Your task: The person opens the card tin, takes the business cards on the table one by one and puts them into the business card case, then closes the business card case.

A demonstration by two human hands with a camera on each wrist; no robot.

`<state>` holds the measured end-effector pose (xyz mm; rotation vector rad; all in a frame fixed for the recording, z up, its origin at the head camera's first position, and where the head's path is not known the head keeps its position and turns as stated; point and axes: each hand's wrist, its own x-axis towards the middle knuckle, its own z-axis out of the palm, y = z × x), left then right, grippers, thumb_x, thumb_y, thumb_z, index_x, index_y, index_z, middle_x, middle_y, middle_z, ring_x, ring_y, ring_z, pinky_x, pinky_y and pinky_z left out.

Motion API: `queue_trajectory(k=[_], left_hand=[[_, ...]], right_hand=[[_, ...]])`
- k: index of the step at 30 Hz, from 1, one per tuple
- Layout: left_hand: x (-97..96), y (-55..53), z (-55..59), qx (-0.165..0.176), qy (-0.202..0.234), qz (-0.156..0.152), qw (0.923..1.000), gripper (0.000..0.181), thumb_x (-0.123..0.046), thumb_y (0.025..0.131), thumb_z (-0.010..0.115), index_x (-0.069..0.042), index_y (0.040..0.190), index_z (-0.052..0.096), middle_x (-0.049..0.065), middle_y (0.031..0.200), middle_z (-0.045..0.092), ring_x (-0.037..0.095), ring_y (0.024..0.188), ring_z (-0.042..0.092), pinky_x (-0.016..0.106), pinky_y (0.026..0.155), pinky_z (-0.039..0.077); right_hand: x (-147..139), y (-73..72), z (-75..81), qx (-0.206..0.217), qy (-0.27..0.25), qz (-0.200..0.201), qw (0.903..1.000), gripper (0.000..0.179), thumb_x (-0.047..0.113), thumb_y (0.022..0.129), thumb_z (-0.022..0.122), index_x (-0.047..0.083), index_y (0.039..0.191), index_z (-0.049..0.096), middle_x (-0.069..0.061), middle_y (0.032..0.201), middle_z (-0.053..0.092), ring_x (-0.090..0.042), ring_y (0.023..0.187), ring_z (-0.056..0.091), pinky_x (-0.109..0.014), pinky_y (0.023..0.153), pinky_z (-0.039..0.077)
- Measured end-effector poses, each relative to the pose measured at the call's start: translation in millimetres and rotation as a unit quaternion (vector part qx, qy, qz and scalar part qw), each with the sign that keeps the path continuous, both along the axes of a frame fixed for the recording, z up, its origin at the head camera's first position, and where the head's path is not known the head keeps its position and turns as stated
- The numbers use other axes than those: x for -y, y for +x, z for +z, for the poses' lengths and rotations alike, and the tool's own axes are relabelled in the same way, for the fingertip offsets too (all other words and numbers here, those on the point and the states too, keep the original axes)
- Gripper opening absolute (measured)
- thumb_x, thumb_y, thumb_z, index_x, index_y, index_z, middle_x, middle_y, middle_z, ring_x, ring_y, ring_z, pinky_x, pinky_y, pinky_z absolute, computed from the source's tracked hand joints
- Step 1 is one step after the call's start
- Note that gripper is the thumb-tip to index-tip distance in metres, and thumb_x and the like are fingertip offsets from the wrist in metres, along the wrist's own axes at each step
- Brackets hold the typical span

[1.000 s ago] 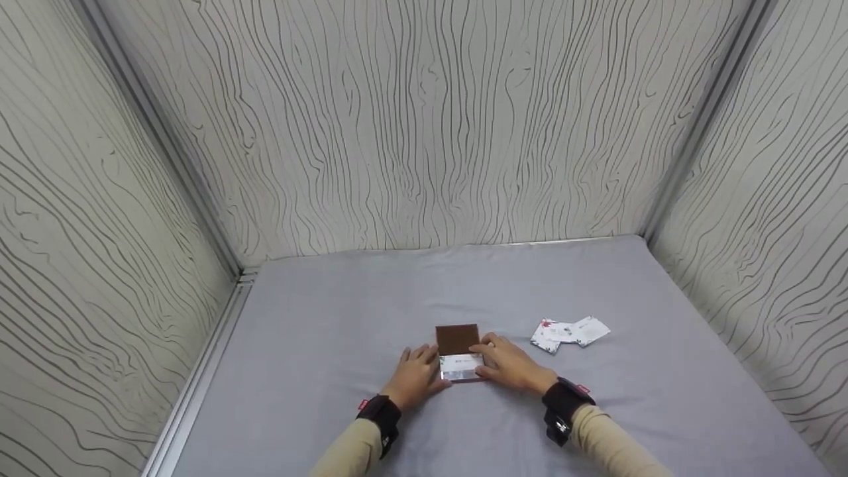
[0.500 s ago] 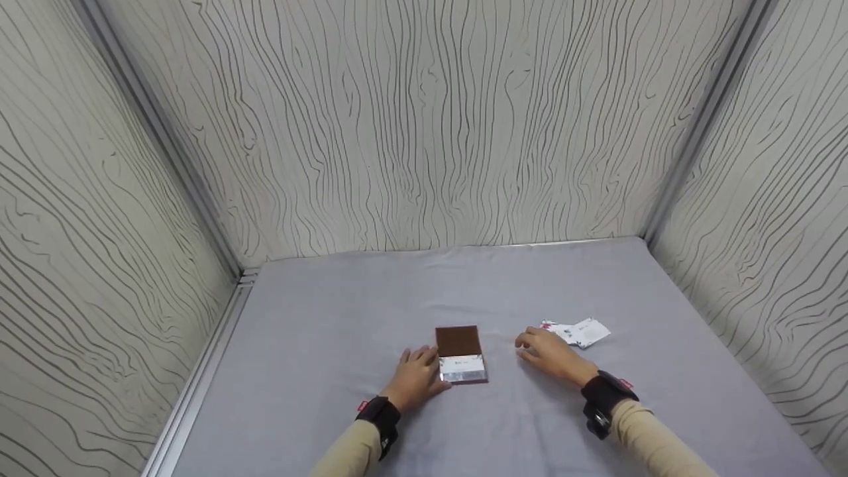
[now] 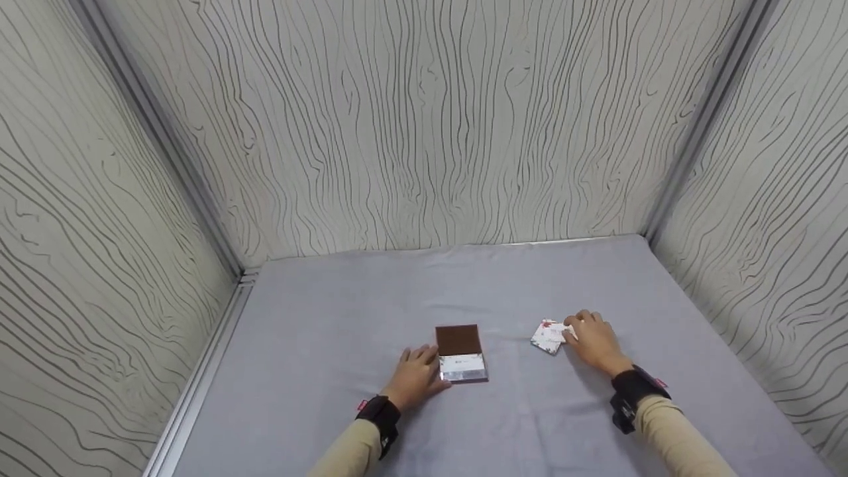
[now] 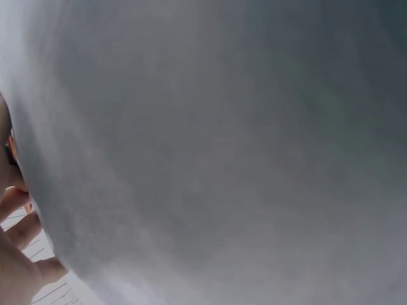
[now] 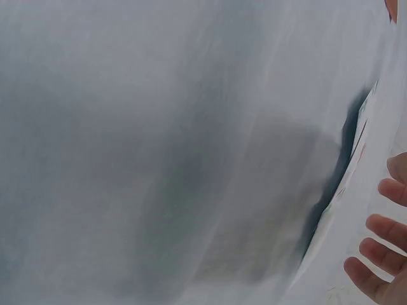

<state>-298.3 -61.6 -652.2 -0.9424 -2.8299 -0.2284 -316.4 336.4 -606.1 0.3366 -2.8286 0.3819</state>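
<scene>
A small brown card holder [image 3: 458, 340] lies unfolded on the grey cloth in the head view. A white printed card [image 3: 462, 362] sits in its lower half, behind a shiny strip. My left hand [image 3: 412, 377] rests flat along the holder's left edge, thumb at the lower corner. To the right, my right hand [image 3: 594, 341] is over a few loose white cards [image 3: 546, 336] with floral print, covering some of them. In the right wrist view, the spread fingers [image 5: 385, 254] are bent above the fanned cards [image 5: 343, 181], with none visibly gripped.
Grey cloth [image 3: 331, 318] covers the table, slightly creased. White panels with dark wood-grain lines [image 3: 424, 132] stand behind and at both sides, joined by metal posts [image 3: 709, 119]. A metal rail [image 3: 199, 377] runs down the table's left side.
My right hand has left the card holder and moved right, onto the loose cards. The left hand and the holder stay in place.
</scene>
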Motion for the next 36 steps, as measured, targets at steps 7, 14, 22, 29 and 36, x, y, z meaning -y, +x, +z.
queue_trajectory(k=[7,14,22,29,36], left_hand=[[-1.3,1.0,1.1,0.007,-0.001,0.004,1.0000,0.063,-0.051,0.095,0.059,-0.002,0.135,0.060,0.013,0.143,0.052,0.032,0.132,0.047,0.058,0.105,0.037],[-1.0,0.9,1.1,0.007,0.000,0.002,1.0000,0.064,-0.051,0.095,0.059,-0.001,0.135,0.059,0.014,0.143,0.052,0.032,0.133,0.047,0.058,0.106,0.037],[-1.1,-1.4,-4.0,-0.009,-0.004,0.003,0.9999,0.065,-0.054,0.094,0.058,-0.002,0.133,0.062,0.013,0.142,0.053,0.031,0.132,0.048,0.058,0.105,0.038],[-2.0,-1.1,-4.8,-0.011,-0.009,0.001,0.9999,0.064,-0.055,0.094,0.058,-0.003,0.132,0.063,0.013,0.142,0.053,0.031,0.131,0.048,0.058,0.105,0.038],[-2.2,2.0,1.5,0.007,0.003,0.004,1.0000,0.063,-0.052,0.095,0.059,-0.002,0.133,0.062,0.013,0.142,0.052,0.031,0.132,0.047,0.058,0.106,0.037]], right_hand=[[-21,6.0,-8.2,0.042,-0.016,-0.035,0.9984,0.038,0.018,0.095,0.063,-0.009,0.121,0.057,-0.039,0.116,0.050,-0.059,0.107,0.046,-0.068,0.086,0.041],[-29,14.6,-12.5,0.092,-0.022,-0.040,0.9947,0.047,0.027,0.099,0.059,-0.008,0.130,0.052,-0.043,0.111,0.044,-0.063,0.107,0.043,-0.071,0.089,0.036],[-33,12.0,-20.2,0.084,-0.002,-0.042,0.9955,0.044,0.028,0.096,0.063,-0.010,0.114,0.053,-0.035,0.099,0.049,-0.056,0.097,0.050,-0.066,0.082,0.042],[-35,12.0,-21.3,0.085,-0.018,-0.057,0.9946,0.054,0.026,0.096,0.063,-0.022,0.114,0.045,-0.038,0.106,0.049,-0.057,0.103,0.049,-0.066,0.086,0.042],[-36,8.5,-18.3,0.102,-0.031,-0.069,0.9918,0.058,0.027,0.093,0.065,-0.017,0.124,0.043,-0.041,0.109,0.050,-0.059,0.104,0.048,-0.066,0.084,0.041]])
